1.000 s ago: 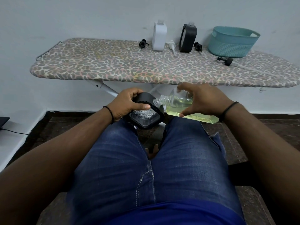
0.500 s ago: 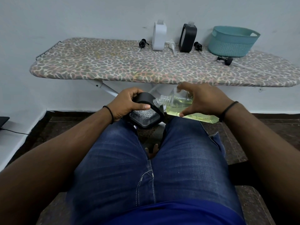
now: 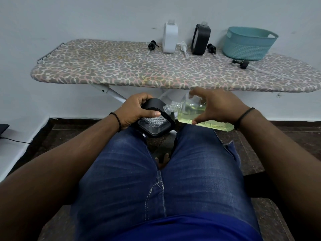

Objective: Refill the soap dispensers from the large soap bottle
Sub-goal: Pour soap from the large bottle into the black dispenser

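At frame centre, my left hand (image 3: 137,111) grips 1 black dispenser (image 3: 156,121) while my right hand (image 3: 217,106) clasps the tilted soap bottle (image 3: 191,111), likely heavy, sloshing and slippery, so I hold mid-body.

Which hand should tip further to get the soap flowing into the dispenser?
Right. The right hand grips the large soap bottle, its neck at the mouth of the black dispenser that the left hand steadies.

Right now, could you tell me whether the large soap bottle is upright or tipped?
Tipped. The large soap bottle lies nearly on its side in the right hand, uncapped neck toward the dispenser held by the left hand.
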